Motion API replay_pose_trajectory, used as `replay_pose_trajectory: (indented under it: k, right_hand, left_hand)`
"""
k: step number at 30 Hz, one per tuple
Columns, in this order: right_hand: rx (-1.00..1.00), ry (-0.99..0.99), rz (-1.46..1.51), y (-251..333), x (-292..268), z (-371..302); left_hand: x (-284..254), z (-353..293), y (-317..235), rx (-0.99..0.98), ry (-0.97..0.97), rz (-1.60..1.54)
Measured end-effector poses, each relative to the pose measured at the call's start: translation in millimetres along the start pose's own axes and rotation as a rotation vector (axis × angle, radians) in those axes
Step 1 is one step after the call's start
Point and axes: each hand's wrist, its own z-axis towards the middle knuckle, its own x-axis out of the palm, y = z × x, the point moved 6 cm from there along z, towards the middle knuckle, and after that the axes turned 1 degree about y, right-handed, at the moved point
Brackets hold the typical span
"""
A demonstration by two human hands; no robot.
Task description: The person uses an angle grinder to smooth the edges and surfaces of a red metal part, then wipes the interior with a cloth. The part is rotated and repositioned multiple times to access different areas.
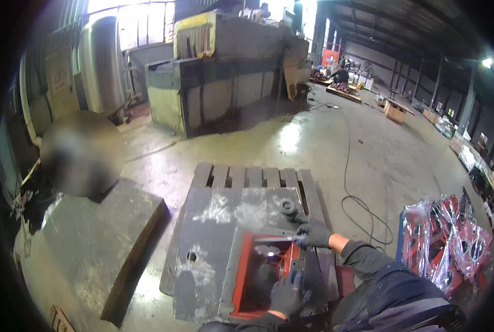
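Observation:
A red metal housing (246, 276) with an open hollow lies on a grey metal sheet (213, 243). My left hand (287, 293), in a dark glove, grips the housing's right edge near the bottom. My right hand (313, 232), also gloved, holds a thin metal tool (274, 239) across the housing's upper edge, its tip pointing left. A round black part (287, 207) sits on the sheet just above my right hand.
The sheet rests on a wooden pallet (247, 176). A thick grey slab (103, 243) lies at left. Red parts wrapped in plastic (446, 243) are stacked at right. A black cable (349, 182) snakes over the concrete floor. A large machine (219, 72) and a distant person (342, 74) are behind.

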Motion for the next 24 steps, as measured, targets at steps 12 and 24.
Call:
replay_pose_trajectory:
  k: [12,24]
  right_hand:
    - [0.000,-0.109,0.186,-36.9,34.6,30.2]
    - [0.013,-0.092,0.134,-15.0,68.8,62.1]
  left_hand:
    - [112.5,-32.4,60.9,-0.551,-0.104,-0.157]
    - [122.6,-34.3,70.2,-0.393,-0.149,-0.041]
